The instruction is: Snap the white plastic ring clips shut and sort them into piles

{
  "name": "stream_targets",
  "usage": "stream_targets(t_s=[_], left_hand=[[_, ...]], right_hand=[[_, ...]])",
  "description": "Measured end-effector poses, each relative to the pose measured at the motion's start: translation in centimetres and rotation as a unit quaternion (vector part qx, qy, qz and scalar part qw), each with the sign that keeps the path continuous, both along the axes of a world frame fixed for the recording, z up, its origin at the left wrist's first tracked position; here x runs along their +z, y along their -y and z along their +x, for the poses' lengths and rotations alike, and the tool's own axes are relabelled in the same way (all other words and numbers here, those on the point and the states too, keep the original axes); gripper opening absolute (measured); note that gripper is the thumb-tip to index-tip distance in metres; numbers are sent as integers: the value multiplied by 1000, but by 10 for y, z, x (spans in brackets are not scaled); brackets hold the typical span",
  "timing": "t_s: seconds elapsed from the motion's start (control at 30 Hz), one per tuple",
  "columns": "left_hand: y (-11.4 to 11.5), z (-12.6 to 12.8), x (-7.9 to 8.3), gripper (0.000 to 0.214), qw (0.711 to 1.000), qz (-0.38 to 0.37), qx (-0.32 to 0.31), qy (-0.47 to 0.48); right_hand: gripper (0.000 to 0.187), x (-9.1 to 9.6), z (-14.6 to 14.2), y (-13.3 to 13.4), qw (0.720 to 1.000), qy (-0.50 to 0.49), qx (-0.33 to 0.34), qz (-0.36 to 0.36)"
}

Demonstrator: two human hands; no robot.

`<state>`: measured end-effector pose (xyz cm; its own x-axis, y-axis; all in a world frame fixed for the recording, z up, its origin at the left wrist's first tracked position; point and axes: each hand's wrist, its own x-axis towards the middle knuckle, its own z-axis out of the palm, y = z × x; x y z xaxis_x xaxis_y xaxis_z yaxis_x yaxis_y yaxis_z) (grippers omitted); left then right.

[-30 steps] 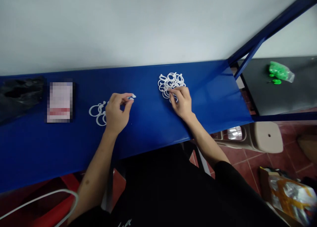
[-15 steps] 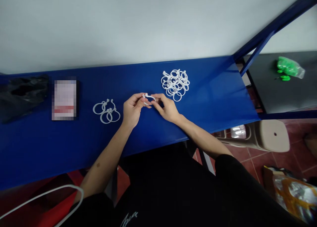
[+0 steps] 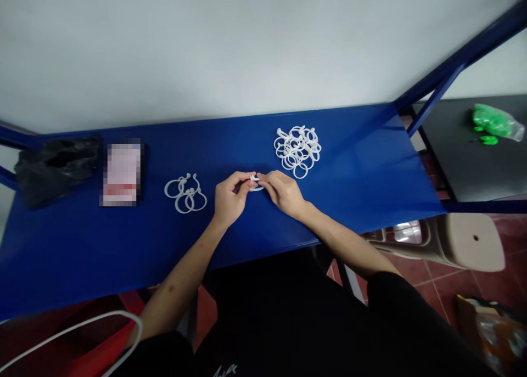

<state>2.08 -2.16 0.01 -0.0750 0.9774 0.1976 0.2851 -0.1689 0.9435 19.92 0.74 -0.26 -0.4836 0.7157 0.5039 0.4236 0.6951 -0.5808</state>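
A white plastic ring point(image 3: 257, 189) is pinched between my two hands above the blue table point(image 3: 230, 245). My left hand point(image 3: 231, 197) grips its left side with thumb and fingers. On its right side, my right hand point(image 3: 285, 193) pinches it with the fingertips; the fingers cover much of the ring. To the left lies a small group of white rings point(image 3: 190, 202), some of them open at the top with knobbed ends. Beyond my right hand sits a larger heap of white rings point(image 3: 300, 171), overlapping one another.
A blurred-out box or device point(image 3: 121, 174) and a black plastic bag point(image 3: 57, 168) lie on the left. At right, a dark table point(image 3: 486, 171) bears a bag of green items point(image 3: 494, 120). A beige stool point(image 3: 473, 242) stands below. Blue metal posts point(image 3: 436, 91) rise at the table's right end.
My hands have drawn closer together, and the ring between them shows less than before. The whole view has shifted slightly; the ring piles look unchanged.
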Motion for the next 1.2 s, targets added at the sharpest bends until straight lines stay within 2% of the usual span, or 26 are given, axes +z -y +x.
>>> stream_targets(t_s=[0.17, 0.3, 0.43, 0.7, 1.03, 1.1, 1.2], left_hand=[[1, -1, 1, 12, 992, 70, 4, -104], [-2, -3, 5, 13, 985, 102, -7, -139], [-3, -2, 7, 16, 986, 91, -11, -143], [-1, 1, 10, 20, 989, 65, -20, -133], [-5, -7, -2, 10, 987, 70, -18, -145], [-5, -6, -1, 13, 983, 81, -30, -159], [-6, -10, 9, 23, 973, 102, -40, -204]], right_hand=[[31, 2, 4, 2, 994, 108, 11, 13], [30, 4, 4, 1, 991, 134, -7, 19], [27, 4, 3, 1, 993, 113, -22, 6], [17, 1, 4, 1, 998, -18, -37, -45], [28, -1, 4, 2, 998, 62, 13, -20], [26, 1, 4, 2, 998, 67, 6, -18], [19, 8, 8, -3, 999, 48, -24, -6]])
